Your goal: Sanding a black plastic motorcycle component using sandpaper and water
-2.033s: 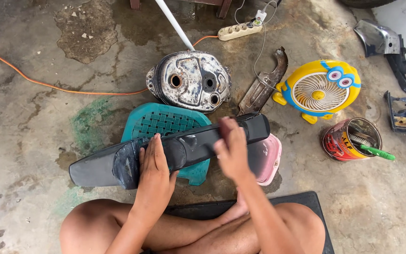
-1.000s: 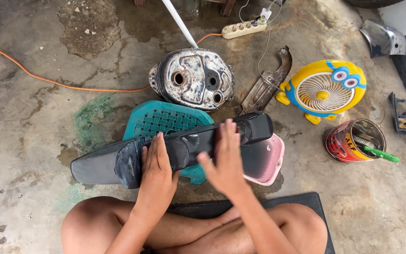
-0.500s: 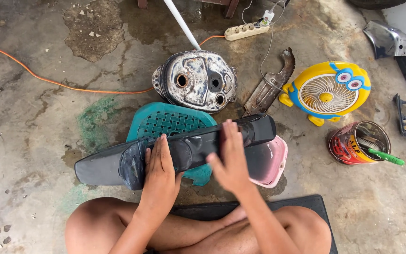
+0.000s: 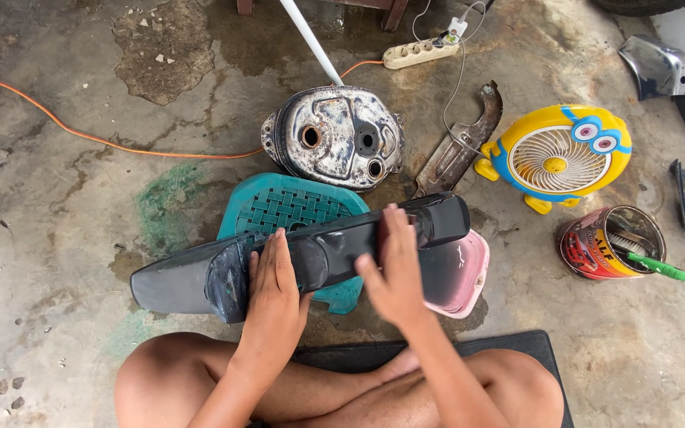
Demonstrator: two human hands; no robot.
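My left hand (image 4: 273, 293) lies flat, fingers together, on the long black plastic motorcycle panel (image 4: 303, 254), which rests across the teal slatted plastic stool (image 4: 291, 210). My right hand (image 4: 394, 269), fingers loosely spread, presses the panel's end beside the stool. I judge I'm rubbing it down; next calls for steady pressure.

repair workshop | stained concrete floor (image 4: 57, 206) | worn fuel tank (image 4: 334, 139) | power strip (image 4: 422, 53)

Panel (image 4: 311, 257) lies across stool (image 4: 291, 208), tank (image 4: 334, 136) behind.
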